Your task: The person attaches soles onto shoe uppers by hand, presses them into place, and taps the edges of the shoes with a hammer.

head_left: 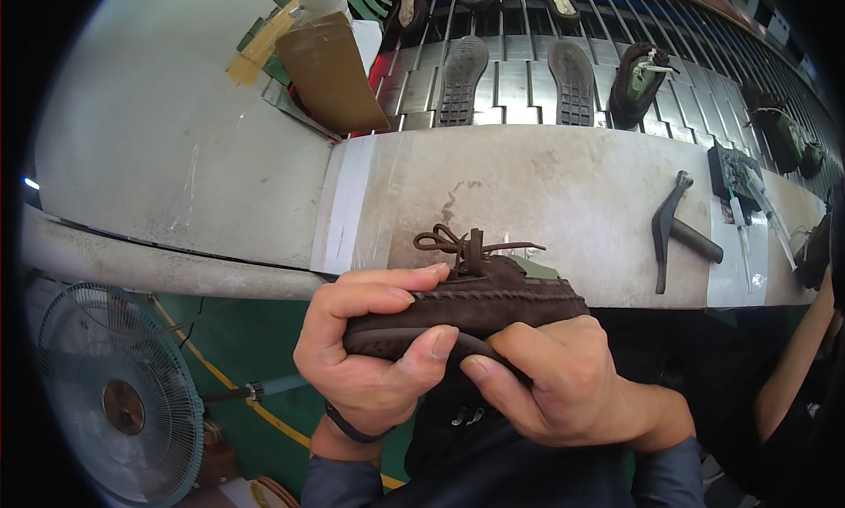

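Observation:
A dark brown lace-up shoe (528, 306) is held on its side above the near edge of the worktable, its laces (440, 240) pointing away from me. My left hand (374, 345) wraps round the toe end, fingers over the upper and thumb against the dark sole. With bent fingers, my right hand (563, 376) pinches the sole (468, 347) near the middle of the shoe. The sole's edge bows out from the upper between my two thumbs. Part of the heel end is behind my right hand.
A hammer (673, 231) lies on the worktable (528, 182), near a dark block (733, 171) and thin brushes (741, 244). Loose soles (462, 81) and shoes (638, 84) stand on the metal conveyor behind. A cardboard piece (330, 72) is at far left, a fan (121, 402) at lower left, another person's arm (797, 367) at right.

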A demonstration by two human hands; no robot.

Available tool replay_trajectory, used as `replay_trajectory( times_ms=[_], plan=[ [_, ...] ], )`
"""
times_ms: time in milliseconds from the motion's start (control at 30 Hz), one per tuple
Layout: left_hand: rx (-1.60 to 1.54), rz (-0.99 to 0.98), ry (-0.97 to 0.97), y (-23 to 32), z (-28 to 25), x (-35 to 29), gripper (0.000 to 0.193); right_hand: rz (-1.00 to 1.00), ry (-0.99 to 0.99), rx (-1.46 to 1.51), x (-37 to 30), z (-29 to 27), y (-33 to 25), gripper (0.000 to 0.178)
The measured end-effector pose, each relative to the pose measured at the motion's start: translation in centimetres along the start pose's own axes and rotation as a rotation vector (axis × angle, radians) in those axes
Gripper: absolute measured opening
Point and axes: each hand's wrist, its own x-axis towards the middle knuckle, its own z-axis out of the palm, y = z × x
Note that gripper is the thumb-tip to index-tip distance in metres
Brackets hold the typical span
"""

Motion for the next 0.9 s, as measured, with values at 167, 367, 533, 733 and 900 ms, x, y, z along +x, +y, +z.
replay_trajectory(
  times_ms=[167,367,533,733,900],
  plan=[
    [-0.05,0.044,0.011,0.0,0.6,0.9,0.031,0.054,0.032,-0.015,0.0,-0.2,-0.3,0.027],
    [0.051,-0.1,-0.14,1.5,2.0,6.2,0.033,0.244,-0.171,-0.029,0.8,-4.6,0.6,0.024],
    [-0.753,-0.136,-0.164,-5.2,6.4,11.2,0.048,0.519,0.1,0.276,0.3,-6.3,4.8,0.036],
    [-0.46,-0.253,-0.463,-12.6,7.4,-1.4,0.105,0.711,0.469,0.917,-1.5,-7.2,8.0,0.037],
    [0.228,0.148,-0.151,-11.4,9.8,-2.1,0.105,0.736,0.526,0.879,-3.3,-2.8,4.6,0.046]
  ],
)
